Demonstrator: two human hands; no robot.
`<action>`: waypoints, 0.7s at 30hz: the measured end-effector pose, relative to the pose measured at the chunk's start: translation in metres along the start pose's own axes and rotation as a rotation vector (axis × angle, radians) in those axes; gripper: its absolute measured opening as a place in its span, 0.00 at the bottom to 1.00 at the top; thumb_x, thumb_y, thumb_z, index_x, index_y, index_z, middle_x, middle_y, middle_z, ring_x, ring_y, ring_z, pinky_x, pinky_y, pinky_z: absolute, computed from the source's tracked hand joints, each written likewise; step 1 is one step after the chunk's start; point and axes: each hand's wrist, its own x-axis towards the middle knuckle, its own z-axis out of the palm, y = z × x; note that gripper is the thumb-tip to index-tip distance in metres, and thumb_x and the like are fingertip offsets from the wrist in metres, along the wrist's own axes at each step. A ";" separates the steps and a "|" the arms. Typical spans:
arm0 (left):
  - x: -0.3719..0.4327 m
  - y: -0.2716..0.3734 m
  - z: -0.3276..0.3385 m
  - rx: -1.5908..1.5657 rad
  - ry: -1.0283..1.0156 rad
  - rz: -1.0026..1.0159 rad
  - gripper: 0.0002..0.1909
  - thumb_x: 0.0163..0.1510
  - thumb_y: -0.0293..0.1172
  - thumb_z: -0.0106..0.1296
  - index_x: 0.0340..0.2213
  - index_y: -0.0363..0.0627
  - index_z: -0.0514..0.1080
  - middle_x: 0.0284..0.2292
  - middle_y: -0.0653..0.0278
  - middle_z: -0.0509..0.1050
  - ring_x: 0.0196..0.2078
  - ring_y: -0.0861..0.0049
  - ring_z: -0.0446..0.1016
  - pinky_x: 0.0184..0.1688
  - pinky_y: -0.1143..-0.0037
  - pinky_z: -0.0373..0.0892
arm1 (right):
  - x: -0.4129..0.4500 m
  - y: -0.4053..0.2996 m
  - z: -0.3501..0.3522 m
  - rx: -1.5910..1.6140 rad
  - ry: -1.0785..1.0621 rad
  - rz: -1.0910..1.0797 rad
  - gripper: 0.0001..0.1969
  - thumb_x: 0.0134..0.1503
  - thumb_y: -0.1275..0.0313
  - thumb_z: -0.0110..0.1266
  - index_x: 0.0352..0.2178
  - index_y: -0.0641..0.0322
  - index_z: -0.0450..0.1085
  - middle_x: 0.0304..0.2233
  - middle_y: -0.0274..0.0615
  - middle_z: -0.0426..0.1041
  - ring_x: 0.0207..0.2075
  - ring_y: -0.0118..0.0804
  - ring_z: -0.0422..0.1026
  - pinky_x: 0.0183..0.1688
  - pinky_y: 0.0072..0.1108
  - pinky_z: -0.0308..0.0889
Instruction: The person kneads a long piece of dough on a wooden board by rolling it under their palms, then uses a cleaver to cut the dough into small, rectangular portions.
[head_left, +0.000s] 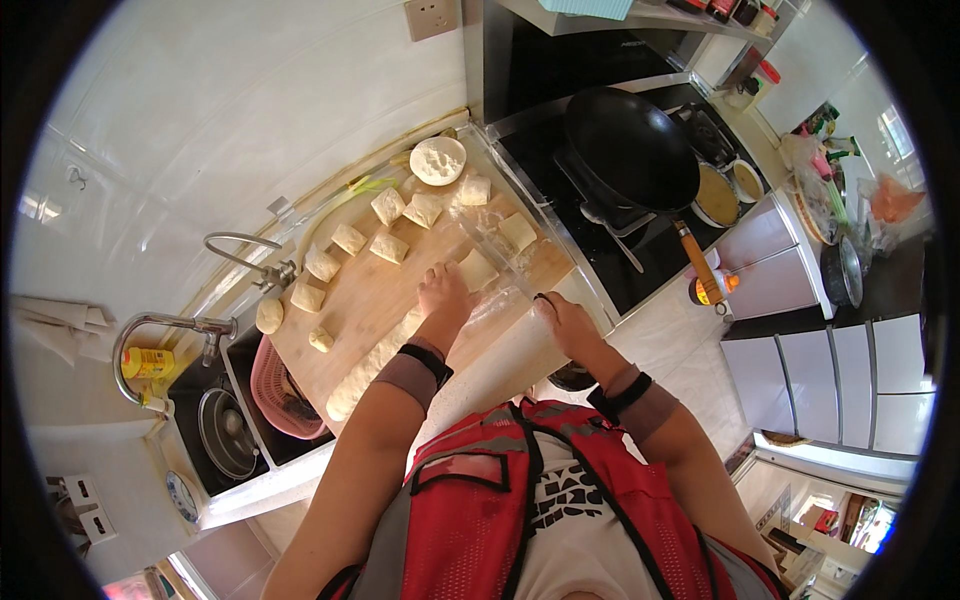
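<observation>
On a floured wooden board (360, 285) lies a long roll of dough (360, 379). My left hand (444, 294) rests on the roll's upper right end, fingers bent over it. My right hand (562, 322) grips the handle of a knife (491, 247), whose broad blade reaches up and left across the board. Beside the blade, near my left fingertips, is a cut dough piece (478, 270); another piece (518, 231) lies on the blade's far side. Several more dough pieces (388, 247) are spread over the upper and left parts of the board. A small bowl of flour (438, 160) stands at the board's top corner.
Right of the board, a black wok (630, 150) sits on the stove with its wooden handle (697, 262) pointing towards me. Bowls (716, 196) and a spoon (626, 249) are beside it. To the left are a sink (217, 427), faucets (176, 322) and a pink plastic basket (281, 397).
</observation>
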 end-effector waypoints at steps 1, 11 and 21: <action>0.000 0.000 0.000 -0.013 -0.001 -0.015 0.38 0.44 0.52 0.65 0.50 0.41 0.64 0.51 0.58 0.66 0.57 0.63 0.64 0.53 0.64 0.66 | -0.004 -0.011 -0.001 -0.003 -0.003 -0.003 0.22 0.65 0.51 0.40 0.44 0.59 0.67 0.31 0.61 0.76 0.35 0.65 0.74 0.38 0.47 0.68; 0.001 0.004 -0.002 -0.007 -0.006 -0.044 0.37 0.43 0.52 0.66 0.48 0.43 0.66 0.50 0.58 0.68 0.55 0.64 0.66 0.54 0.66 0.66 | -0.034 -0.050 0.000 -0.153 -0.048 -0.010 0.23 0.65 0.50 0.40 0.39 0.62 0.65 0.25 0.61 0.75 0.30 0.65 0.74 0.33 0.48 0.68; 0.003 0.001 0.003 -0.031 0.019 -0.061 0.35 0.43 0.48 0.67 0.47 0.43 0.66 0.49 0.58 0.69 0.55 0.63 0.66 0.55 0.65 0.65 | -0.033 -0.061 -0.001 -0.173 -0.073 0.027 0.23 0.65 0.52 0.41 0.36 0.65 0.66 0.25 0.62 0.74 0.29 0.66 0.74 0.34 0.49 0.68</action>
